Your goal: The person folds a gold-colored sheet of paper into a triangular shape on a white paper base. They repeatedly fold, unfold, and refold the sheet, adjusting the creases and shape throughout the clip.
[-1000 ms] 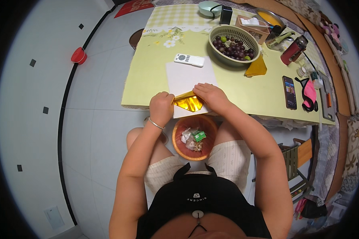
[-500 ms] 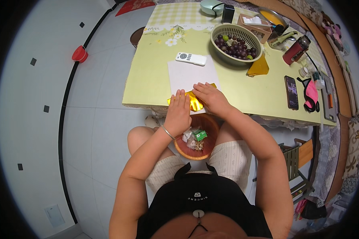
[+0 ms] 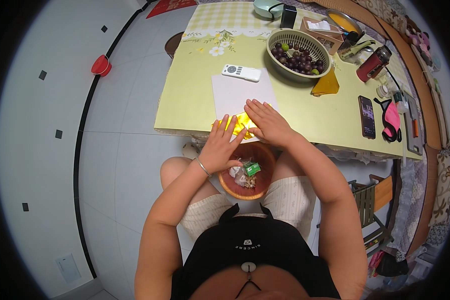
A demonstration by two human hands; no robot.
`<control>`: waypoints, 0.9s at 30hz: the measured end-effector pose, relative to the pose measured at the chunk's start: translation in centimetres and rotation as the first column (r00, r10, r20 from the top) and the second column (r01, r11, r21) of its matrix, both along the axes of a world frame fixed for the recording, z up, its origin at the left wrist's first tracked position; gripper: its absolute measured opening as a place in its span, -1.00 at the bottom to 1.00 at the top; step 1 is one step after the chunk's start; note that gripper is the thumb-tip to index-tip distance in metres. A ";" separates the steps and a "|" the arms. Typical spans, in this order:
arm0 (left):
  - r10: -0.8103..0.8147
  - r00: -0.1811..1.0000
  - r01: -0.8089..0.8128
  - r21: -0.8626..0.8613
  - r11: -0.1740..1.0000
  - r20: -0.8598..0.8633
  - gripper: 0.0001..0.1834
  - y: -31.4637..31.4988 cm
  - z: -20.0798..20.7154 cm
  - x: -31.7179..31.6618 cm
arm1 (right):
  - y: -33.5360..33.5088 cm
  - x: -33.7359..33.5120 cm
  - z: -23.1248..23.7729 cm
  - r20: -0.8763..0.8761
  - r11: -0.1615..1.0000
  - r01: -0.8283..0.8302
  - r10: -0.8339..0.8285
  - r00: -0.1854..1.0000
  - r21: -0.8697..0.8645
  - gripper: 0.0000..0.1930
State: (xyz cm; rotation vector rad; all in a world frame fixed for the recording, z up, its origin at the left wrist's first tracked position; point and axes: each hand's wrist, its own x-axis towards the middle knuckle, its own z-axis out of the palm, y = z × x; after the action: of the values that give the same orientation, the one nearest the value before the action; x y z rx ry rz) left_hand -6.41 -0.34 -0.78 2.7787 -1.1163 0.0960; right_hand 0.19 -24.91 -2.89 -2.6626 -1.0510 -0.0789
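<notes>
A shiny gold foil sheet [image 3: 241,121] lies on a white sheet of paper [image 3: 237,95] at the near edge of the table. My left hand [image 3: 222,148] rests with spread, flat fingers on the foil's left part, its thumb reaching out past the table edge. Over the foil's right part lies my right hand [image 3: 270,125], palm down with fingers stretched out. Part of the foil is hidden beneath both hands. Beyond it, a white remote control [image 3: 241,73] lies across the top of the paper.
A colander [image 3: 273,68] of grapes stands behind to the right, beside a folded gold piece [image 3: 326,84]. Farther right are a phone [image 3: 366,117], a pink-and-black mask [image 3: 391,120] and a red thermos [image 3: 374,64]. Between my knees is a brown bin [image 3: 228,188] with scraps.
My left hand has drawn slightly back toward me, its fingers and thumb spreading apart. My right hand has shifted slightly on the foil, and more foil shows between the hands.
</notes>
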 end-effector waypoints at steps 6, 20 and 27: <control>-0.067 0.997 0.065 0.042 0.997 0.031 0.15 1.3 -0.7 0.2 | -0.2 0.1 0.3 -0.015 0.999 -0.030 0.029 0.999 -0.017 -0.07; 0.128 0.973 -0.056 -0.339 0.939 0.192 -0.39 2.2 -3.7 1.4 | -1.5 -1.2 0.7 -0.047 0.998 0.060 -0.059 0.997 0.010 0.06; 0.229 0.941 -0.128 -0.365 0.922 0.249 -0.42 0.9 -3.3 1.0 | -1.6 -1.4 1.0 -0.078 0.996 0.087 -0.085 0.993 0.033 0.15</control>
State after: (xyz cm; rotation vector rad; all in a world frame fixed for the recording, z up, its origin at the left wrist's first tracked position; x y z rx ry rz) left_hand -5.46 0.54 -4.12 2.5886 -0.7936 0.6712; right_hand -1.24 -26.46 -1.92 -2.6555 -0.9028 -0.0134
